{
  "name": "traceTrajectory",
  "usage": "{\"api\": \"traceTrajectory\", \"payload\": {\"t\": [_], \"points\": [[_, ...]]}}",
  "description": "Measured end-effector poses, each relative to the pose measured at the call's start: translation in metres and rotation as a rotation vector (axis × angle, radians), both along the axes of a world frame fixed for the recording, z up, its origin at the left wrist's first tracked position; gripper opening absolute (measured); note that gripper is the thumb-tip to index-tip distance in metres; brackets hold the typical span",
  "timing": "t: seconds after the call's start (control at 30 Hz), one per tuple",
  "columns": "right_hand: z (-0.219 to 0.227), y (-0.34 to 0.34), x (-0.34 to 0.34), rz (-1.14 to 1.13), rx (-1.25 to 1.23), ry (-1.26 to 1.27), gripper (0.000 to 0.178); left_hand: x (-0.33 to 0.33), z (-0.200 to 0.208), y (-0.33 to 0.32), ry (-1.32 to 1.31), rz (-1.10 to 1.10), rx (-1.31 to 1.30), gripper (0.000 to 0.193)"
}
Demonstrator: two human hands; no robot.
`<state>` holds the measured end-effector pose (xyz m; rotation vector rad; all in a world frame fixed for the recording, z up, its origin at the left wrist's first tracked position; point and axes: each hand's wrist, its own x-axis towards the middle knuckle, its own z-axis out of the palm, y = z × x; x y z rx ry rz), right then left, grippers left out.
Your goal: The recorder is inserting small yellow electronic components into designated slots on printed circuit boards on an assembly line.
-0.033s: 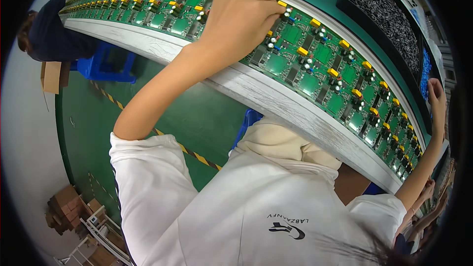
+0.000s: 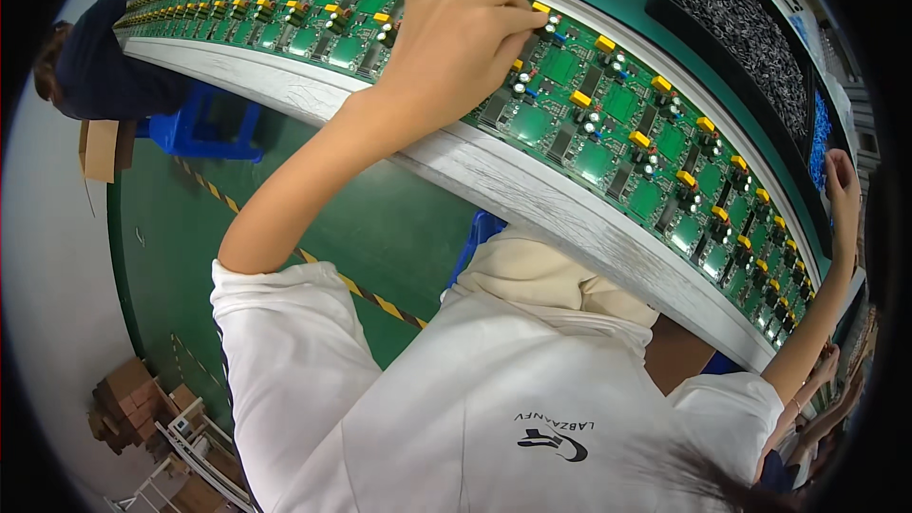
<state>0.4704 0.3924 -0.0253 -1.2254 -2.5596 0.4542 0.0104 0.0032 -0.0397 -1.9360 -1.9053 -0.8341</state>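
Two rows of green circuit boards (image 2: pixel 620 103), set with yellow blocks, dark parts and small round silver-topped parts, run along a white-edged conveyor. Over the boards at upper centre is my left hand (image 2: pixel 458 43), its fingers bent down and drawn together. Its fingertips reach the far row beside a yellow block (image 2: pixel 540 8); whatever they may hold is hidden. My right hand (image 2: pixel 842 179) is raised at the far right with thumb and fingers pinched. Closest to it are the small blue parts (image 2: pixel 821 138) in a black tray. I cannot make out anything between those fingers.
The black tray (image 2: pixel 655 2) also holds many small grey-black parts (image 2: pixel 736 33). A white rail (image 2: pixel 560 192) borders the conveyor's near side. A person in dark clothing (image 2: pixel 104 62) is at the far left, near a blue stool (image 2: pixel 195 128). Other people's hands (image 2: pixel 825 361) show at lower right.
My left hand's fingers have shifted very slightly toward me over the boards. My right hand stays in nearly the same place.
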Motion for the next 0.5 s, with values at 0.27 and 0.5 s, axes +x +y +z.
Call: {"api": "traceTrajectory", "payload": {"t": [0.27, 0.5], "points": [[-0.007, 0.02, 0.03, -0.11, 0.241, -0.073, 0.023, 0.008, 0.013, 0.021, -0.084, 0.065, 0.199, 0.012], [0.022, -0.02, 0.003, -0.083, 0.111, 0.153, 0.024, 0.005, 0.052, 0.161, 0.083, -0.594, 0.034, 0.022]]}}
